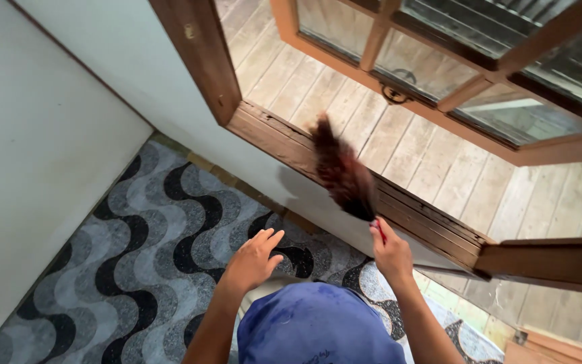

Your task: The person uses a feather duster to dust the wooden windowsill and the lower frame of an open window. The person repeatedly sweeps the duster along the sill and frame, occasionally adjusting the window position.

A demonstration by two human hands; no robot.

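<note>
We dust a wooden window sill (304, 149) across the middle of the frame.
Our right hand (391, 251), lower centre, grips the feather duster (340, 170) upon it; our left hand (254, 259) hovers open, empty.

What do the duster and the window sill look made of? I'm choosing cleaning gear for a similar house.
The duster in the right hand looks like dark brown feathers, soft and blurred, on a red handle, likely plastic. The window sill looks like dark stained wood, with visible grain and grooves, matt.
</note>
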